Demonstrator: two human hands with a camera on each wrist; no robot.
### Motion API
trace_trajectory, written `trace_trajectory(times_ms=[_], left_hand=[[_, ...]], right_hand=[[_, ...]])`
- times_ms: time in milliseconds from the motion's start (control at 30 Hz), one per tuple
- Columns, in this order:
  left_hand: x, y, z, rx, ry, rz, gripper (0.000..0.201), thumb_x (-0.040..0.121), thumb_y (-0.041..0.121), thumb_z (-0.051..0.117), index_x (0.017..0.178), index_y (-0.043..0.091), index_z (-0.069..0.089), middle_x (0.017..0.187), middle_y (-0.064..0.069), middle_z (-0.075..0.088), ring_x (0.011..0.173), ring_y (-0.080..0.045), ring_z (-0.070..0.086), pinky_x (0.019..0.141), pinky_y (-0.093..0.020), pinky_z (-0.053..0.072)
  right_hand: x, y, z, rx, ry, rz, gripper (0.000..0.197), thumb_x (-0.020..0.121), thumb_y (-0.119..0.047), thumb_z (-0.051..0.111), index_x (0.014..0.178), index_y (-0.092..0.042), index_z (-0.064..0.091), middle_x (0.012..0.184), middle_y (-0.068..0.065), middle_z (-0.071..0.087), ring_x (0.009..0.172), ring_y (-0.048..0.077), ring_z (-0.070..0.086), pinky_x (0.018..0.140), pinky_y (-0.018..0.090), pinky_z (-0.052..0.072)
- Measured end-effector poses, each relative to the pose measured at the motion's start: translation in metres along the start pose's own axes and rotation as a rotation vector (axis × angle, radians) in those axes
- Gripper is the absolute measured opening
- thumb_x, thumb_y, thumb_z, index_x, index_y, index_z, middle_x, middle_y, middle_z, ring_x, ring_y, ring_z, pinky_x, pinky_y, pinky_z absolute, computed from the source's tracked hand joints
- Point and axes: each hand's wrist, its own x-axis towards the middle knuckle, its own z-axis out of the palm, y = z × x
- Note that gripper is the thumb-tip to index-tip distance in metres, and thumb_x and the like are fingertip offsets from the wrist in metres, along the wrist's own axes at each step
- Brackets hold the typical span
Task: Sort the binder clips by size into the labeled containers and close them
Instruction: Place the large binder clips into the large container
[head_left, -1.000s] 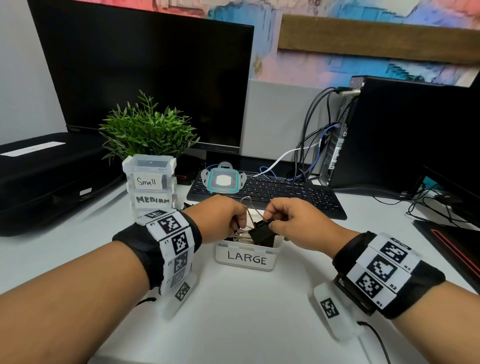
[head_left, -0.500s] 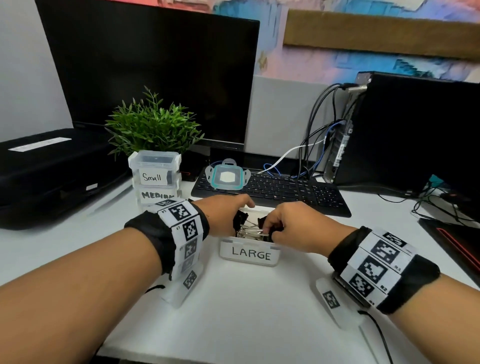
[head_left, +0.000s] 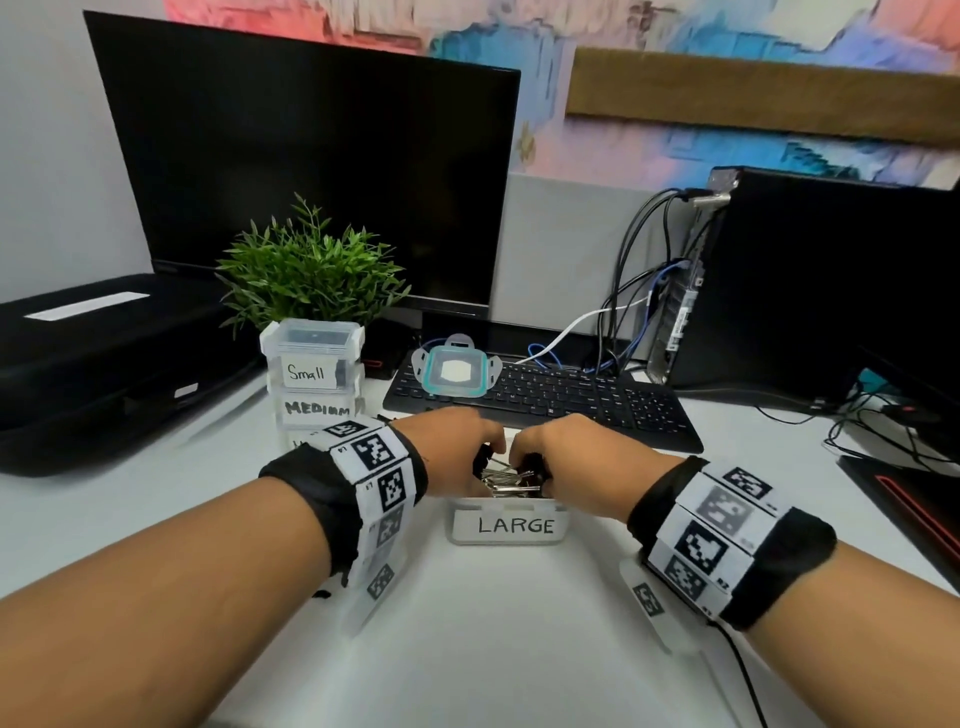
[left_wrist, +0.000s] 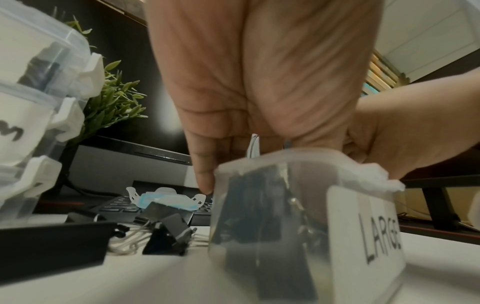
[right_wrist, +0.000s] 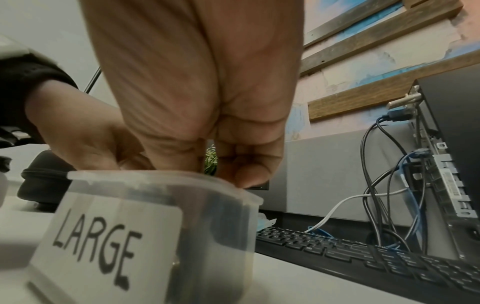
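Both hands sit over the open mouth of the LARGE container (head_left: 506, 525), fingers curled down into it. The left hand (head_left: 449, 452) comes in from about 9 o'clock of the container; its fingertips go below the rim among the large binder clips (head_left: 506, 478), but whether they pinch a clip or only press on the pile cannot be told. In the left wrist view its little finger (left_wrist: 205, 170) hangs straight down outside the container's far wall. The right hand (head_left: 582, 462) comes in from 3 o'clock, fingers bent inward over the rim and the black clips; its hold cannot be made out either.

The container stands on the white desk (head_left: 493, 623), its clear wall showing black clips packed inside. At roughly 9 o'clock of it, on the desk, lie loose binder clips (left_wrist: 168, 232), black with wire handles, seen only in the left wrist view. At 10 o'clock stand the stacked closed containers, Small container (head_left: 311, 358) on top of the MEDIUM container (head_left: 317, 410). At 12 o'clock the teal-edged lid (head_left: 454, 371) rests on the keyboard (head_left: 571, 400). A potted plant (head_left: 311, 270) stands behind the stack.
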Motion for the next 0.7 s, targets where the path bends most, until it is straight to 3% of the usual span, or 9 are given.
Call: trace_trajectory(times_ms=[133,300,433,567,700], left_hand=[[0.002,-0.001,0.002,-0.014,-0.005,-0.025,0.048,0.085,0.037,0.064,0.130,0.026,0.048,0.121,0.001,0.053,0.113,-0.018,0.051,0.090,-0.029,0.043],[0.004,0.000,0.006,-0.036,0.027,-0.055,0.047,0.083,0.035,0.066,0.126,0.027,0.049,0.117,0.002,0.052,0.110,-0.017,0.053,0.084,-0.026,0.043],[0.008,0.001,0.007,-0.037,0.028,-0.068,0.045,0.082,0.032,0.068,0.123,0.025,0.050,0.115,0.001,0.052,0.108,-0.018,0.053,0.084,-0.027,0.044],[0.011,0.001,0.008,-0.038,0.010,-0.080,0.046,0.081,0.030,0.070,0.122,0.024,0.051,0.118,0.000,0.053,0.110,-0.019,0.052,0.091,-0.033,0.046],[0.013,0.002,0.009,-0.043,-0.004,-0.092,0.045,0.081,0.028,0.070,0.121,0.024,0.049,0.118,-0.001,0.051,0.109,-0.019,0.052,0.090,-0.032,0.046]], right_hand=[[0.006,-0.001,-0.001,-0.112,-0.049,-0.003,0.030,0.079,0.004,0.053,0.089,-0.018,0.071,0.080,0.001,0.058,0.080,0.023,0.061,0.070,0.026,0.050],[0.007,0.001,0.001,-0.101,-0.024,-0.007,0.027,0.082,-0.002,0.057,0.093,-0.020,0.074,0.094,-0.001,0.067,0.079,0.016,0.056,0.075,0.027,0.052],[0.009,0.007,0.006,-0.036,0.087,-0.011,0.026,0.082,-0.009,0.062,0.105,-0.021,0.066,0.100,-0.002,0.048,0.092,0.018,0.055,0.076,0.026,0.045],[0.010,0.016,0.010,0.018,0.094,0.036,0.051,0.080,-0.023,0.070,0.128,-0.028,0.053,0.115,-0.001,0.042,0.108,0.019,0.047,0.088,0.027,0.042],[0.010,0.016,0.009,0.018,0.052,0.087,0.045,0.082,-0.033,0.070,0.125,-0.031,0.057,0.112,0.000,0.040,0.108,0.021,0.047,0.092,0.032,0.044]])
